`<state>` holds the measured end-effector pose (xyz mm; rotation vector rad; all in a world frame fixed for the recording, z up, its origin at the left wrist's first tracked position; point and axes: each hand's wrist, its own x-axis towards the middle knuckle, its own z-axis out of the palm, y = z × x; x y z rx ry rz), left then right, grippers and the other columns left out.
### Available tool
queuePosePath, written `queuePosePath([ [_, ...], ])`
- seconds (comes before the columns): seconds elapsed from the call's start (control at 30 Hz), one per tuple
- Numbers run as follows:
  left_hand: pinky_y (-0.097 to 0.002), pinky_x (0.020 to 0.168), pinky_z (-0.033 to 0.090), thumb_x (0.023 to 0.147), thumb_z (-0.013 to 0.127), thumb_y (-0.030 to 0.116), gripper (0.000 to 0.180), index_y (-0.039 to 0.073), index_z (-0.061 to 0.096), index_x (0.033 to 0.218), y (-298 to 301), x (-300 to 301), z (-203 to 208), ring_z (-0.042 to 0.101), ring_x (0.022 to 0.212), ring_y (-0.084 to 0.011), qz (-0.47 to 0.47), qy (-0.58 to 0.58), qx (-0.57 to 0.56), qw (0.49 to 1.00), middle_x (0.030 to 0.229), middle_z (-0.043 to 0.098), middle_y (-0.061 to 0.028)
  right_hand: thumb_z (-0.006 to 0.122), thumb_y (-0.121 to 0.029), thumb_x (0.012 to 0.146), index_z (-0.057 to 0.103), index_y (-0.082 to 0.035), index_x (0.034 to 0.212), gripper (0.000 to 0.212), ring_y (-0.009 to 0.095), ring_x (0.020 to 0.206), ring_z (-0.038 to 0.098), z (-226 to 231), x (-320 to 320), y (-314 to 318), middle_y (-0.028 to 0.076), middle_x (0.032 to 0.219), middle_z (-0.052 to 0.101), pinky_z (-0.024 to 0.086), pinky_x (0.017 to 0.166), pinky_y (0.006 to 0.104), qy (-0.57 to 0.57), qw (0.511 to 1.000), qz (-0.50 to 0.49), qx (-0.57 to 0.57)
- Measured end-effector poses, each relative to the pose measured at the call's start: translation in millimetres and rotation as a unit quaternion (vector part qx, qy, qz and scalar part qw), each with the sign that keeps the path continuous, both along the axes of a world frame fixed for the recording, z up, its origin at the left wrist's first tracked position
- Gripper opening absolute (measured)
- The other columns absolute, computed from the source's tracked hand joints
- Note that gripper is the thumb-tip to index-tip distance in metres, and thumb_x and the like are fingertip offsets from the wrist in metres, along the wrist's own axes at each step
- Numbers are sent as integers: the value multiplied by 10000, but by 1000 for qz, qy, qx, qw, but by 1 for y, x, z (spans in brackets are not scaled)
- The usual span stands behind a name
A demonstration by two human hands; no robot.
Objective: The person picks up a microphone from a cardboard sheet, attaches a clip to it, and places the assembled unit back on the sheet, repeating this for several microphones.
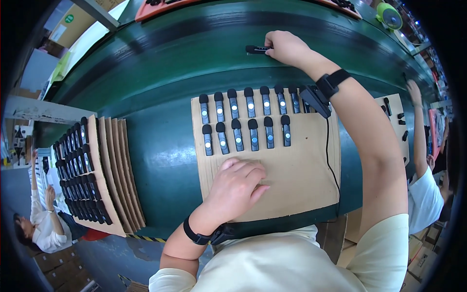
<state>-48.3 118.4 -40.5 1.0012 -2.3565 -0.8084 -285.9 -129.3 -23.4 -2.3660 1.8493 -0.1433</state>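
At the far side of the green work surface, my right hand (287, 47) pinches one end of a small black clip-on microphone (258, 50) between thumb and fingers. Its foam tip points left. My left hand (238, 182) lies on the cardboard sheet (296, 180) in front of me, fingers loosely bent, thumb apart, holding nothing. Just beyond it, several like microphones (253, 135) stand in two rows on that sheet, foam tips facing away. The right end of the back row is partly hidden by a black device (316, 101) on my right wrist, from which a cable runs down.
To the left, a stack of cardboard sheets (124, 175) bears rows of microphones (80, 168) on top. Another cardboard sheet (396, 117) with small black parts lies at right. Orange trays (170, 7) line the far edge. One person (48, 228) works at left, another person (423, 194) at right.
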Motion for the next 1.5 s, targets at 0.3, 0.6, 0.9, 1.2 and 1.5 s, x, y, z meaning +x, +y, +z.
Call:
queuePosePath([
  [0.3,-372,914,444,763,783,117,240,52,658,957,4,5,4,654,935,-241,20,10,-7,1000,993,689,-84,593,-149,971,656,-16,1144,227,56,792,556,34,16,140,-1,942,643,469,721,223,-504,854,60,113],
  [0.6,-401,857,501,758,785,45,364,17,643,1092,3,8,26,655,912,-304,137,260,-21,956,994,683,-131,583,-89,966,656,2,1126,198,97,830,531,22,25,262,36,935,599,422,750,240,-608,785,36,116],
  [0.9,-381,834,514,761,780,16,372,1,640,1105,3,13,11,661,919,-291,72,235,-26,969,1028,689,-138,653,-60,916,654,21,1118,219,156,836,553,-1,21,265,72,960,609,440,764,273,-568,812,130,30],
  [1.2,-353,804,509,747,779,-10,346,4,648,1067,3,5,15,641,895,-270,78,250,25,965,979,673,-129,728,29,820,655,14,1113,303,202,860,594,-12,23,269,107,947,640,478,794,309,-614,783,87,37],
  [1.5,-350,776,500,726,781,-35,339,6,652,1037,2,5,14,622,844,-258,50,244,11,969,928,654,-112,751,45,755,672,-13,1048,309,243,830,632,-9,28,267,108,938,664,516,736,330,-568,812,132,-39],
])
